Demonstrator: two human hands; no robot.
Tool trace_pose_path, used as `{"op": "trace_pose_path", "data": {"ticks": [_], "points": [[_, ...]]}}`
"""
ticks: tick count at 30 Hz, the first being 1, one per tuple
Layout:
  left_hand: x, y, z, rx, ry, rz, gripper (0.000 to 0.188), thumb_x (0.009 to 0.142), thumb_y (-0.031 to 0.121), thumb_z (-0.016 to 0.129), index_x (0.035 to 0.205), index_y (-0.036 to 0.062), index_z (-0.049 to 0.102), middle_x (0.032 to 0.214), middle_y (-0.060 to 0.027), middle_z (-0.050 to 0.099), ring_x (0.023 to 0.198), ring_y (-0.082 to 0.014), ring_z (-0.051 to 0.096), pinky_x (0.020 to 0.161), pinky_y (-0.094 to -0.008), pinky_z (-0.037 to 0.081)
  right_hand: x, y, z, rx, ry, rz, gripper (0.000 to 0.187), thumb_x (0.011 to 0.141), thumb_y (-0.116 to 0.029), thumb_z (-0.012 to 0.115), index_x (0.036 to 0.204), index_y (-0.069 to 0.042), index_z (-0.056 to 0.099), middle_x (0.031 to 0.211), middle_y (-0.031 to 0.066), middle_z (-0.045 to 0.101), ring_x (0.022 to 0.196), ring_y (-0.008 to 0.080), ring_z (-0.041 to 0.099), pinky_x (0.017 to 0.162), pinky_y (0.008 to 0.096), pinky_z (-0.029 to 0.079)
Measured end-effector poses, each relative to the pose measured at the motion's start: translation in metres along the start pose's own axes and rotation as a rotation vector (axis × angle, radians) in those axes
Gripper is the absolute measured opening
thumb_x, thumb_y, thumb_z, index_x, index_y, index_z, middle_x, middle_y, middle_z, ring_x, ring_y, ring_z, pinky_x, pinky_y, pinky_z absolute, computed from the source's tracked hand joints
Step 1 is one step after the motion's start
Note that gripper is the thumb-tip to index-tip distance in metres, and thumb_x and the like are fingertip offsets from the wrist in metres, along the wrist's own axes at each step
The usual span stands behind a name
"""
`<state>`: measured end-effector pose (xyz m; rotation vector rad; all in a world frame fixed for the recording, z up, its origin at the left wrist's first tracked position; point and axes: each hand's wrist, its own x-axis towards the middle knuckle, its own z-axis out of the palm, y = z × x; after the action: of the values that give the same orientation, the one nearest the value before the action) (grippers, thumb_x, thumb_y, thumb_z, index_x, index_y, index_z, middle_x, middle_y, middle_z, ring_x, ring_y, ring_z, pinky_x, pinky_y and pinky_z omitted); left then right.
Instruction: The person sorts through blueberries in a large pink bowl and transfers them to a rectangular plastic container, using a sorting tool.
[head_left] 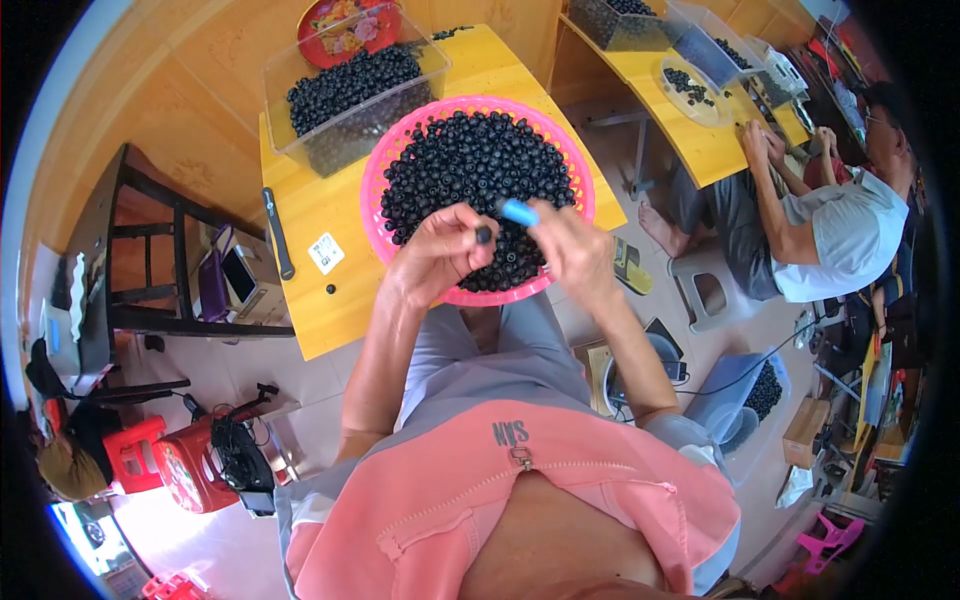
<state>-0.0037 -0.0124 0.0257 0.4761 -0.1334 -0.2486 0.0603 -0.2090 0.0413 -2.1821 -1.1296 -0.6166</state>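
Observation:
A pink plastic basket (586, 185), heaped with small black bead-like balls (480, 160), sits at the table's near edge in front of my lap. Over its near side, my left hand (440, 258) pinches one black ball (483, 235) between thumb and fingertips. Just right of it, my right hand (578, 255) grips a short tool with a bright blue handle (519, 211). Motion blurs that hand, and the tool's working end cannot be made out. The two hands are close together but apart.
On the yellow table (320, 325) lie a black-handled tool (277, 232), a white card (324, 253) and a loose ball (331, 289). A clear bin (370, 125) of balls and a red floral tray (350, 30) stand behind. At right, a seated person (835, 230) works at another table.

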Motion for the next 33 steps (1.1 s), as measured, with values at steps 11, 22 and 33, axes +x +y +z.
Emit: {"op": "trace_pose_path", "data": {"ticks": [11,22,33], "points": [[0.001,-0.001,0.003,0.007,0.074,0.084,0.014,0.08,-0.001,0.061,0.093,0.0022,0.059,0.089,-0.0083,0.061,0.076,-0.015,0.06,0.071,-0.0256,0.05,-0.012,0.021,0.01,0.057,0.035,0.193,0.019,0.082,-0.016,0.061,0.099,-0.006,0.062,0.066,0.0106,0.053,0.056,0.028,0.056,0.05,0.0376,0.044],[0.029,0.104,-0.043,0.639,0.509,0.162,0.02,0.081,-0.001,0.058,0.101,-0.0003,0.058,0.094,-0.011,0.063,0.085,-0.0218,0.063,0.076,-0.0295,0.054,-0.018,0.013,0.021,-0.134,0.094,0.258,0.021,0.084,-0.02,0.059,0.1,-0.008,0.06,0.069,0.0098,0.053,0.059,0.0276,0.058,0.05,0.0388,0.044],[0.045,0.121,-0.003,0.765,0.477,0.464,0.026,0.083,0.0,0.055,0.109,-0.0033,0.057,0.106,-0.0149,0.061,0.09,-0.0238,0.063,0.08,-0.0311,0.054,-0.02,0.019,0.024,-0.122,0.134,0.251,0.02,0.083,-0.018,0.06,0.099,-0.006,0.06,0.069,0.0095,0.052,0.059,0.027,0.057,0.049,0.0376,0.044]]}}
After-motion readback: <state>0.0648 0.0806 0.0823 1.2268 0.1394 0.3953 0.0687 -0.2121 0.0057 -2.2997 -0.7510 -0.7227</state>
